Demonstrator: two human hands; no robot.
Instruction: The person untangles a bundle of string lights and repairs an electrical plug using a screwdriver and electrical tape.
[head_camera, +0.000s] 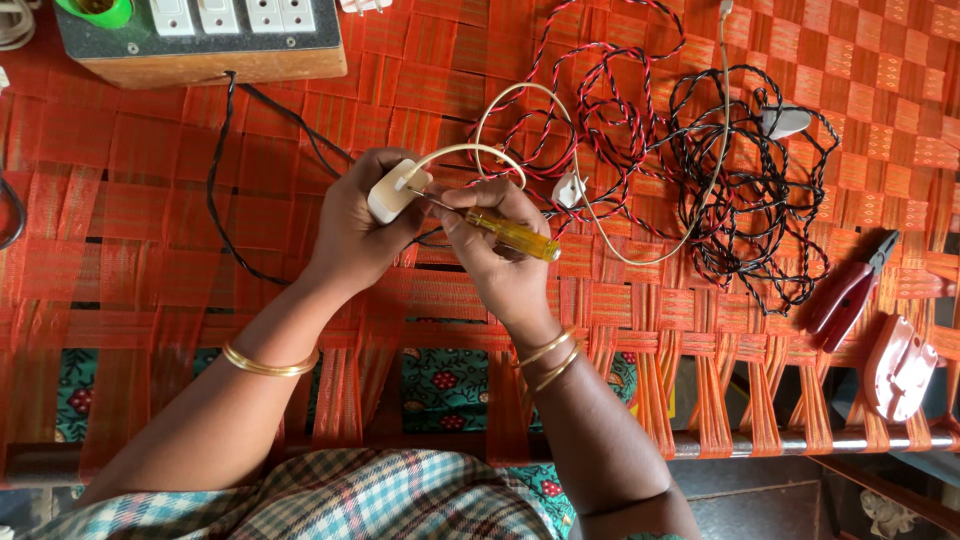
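Observation:
My left hand (352, 222) grips a small white plug (393, 190) with a cream cable (500, 95) looping out of it. My right hand (495, 250) holds a screwdriver with a yellow see-through handle (515, 236); its metal tip touches the face of the plug. Both hands hover over an orange woven cot surface (130, 200). Gold bangles sit on both wrists.
A wooden switchboard with white sockets (200, 35) stands at the top left, a black wire (215, 180) trailing from it. Tangled red-black and black wires (700, 170) lie at right with two white plugs (570, 188). Red-handled pliers (850, 290) and a red plug casing (898, 365) lie near the right edge.

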